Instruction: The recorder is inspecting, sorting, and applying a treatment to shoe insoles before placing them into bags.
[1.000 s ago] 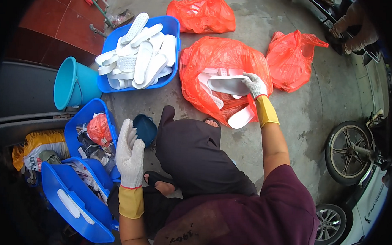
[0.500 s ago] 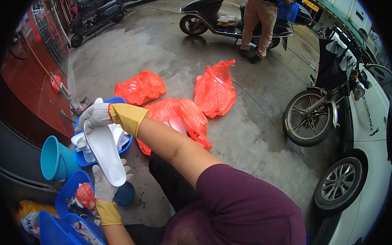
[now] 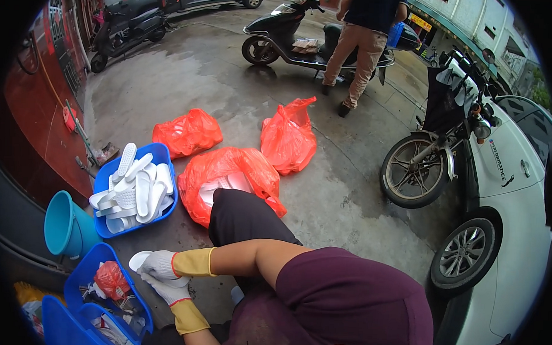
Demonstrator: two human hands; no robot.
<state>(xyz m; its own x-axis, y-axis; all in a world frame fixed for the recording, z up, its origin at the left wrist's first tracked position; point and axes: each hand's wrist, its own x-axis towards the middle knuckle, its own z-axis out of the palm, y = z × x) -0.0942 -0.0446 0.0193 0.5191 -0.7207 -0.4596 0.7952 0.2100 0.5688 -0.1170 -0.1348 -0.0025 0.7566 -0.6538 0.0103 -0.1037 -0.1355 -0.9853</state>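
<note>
**Holding a white rounded sole (image 3: pixel 137 261) on the near side of the big blue plastic tub (image 3: pixel 162 150)**

Pinching the sole from above with the right hand (image 3: pixel 160 264), in a white knitted glove with a long yellow cuff, using bent fingers as the grip. Steadying it from the near side and beneath with the left hand (image 3: pixel 168 290), gloved and cuffed the same way. Cannot tell how tightly to call the left grip closed, with part of it behind the right glove. Leaving only a rounded end of the sole uncovered, toward the left.

Inside the tub, see loosely heaped white soles (image 3: pixel 143 192), some with a dotted face up. Just left of the tub, see a teal plastic bucket (image 3: pixel 86 236). On the tub's near side, see a blue plastic bin (image 3: pixel 74 281) with a crumpled red plastic bundle (image 3: pixel 112 280) inside.

Just right of the tub, see an open red-orange plastic bag (image 3: pixel 194 169) with pale flat pieces (image 3: pixel 234 182) inside. Beyond the tub, see a low, rounded red-orange bag (image 3: pixel 187 133) and, farther right, a tall, peaked red-orange bag (image 3: pixel 289 139).

Far beyond the tub, see a person in tan trousers (image 3: pixel 357 57) beside a black scooter (image 3: pixel 281 36). Well right of the tub, see a motorcycle (image 3: pixel 415 166) and a white car (image 3: pixel 513 181).
</note>
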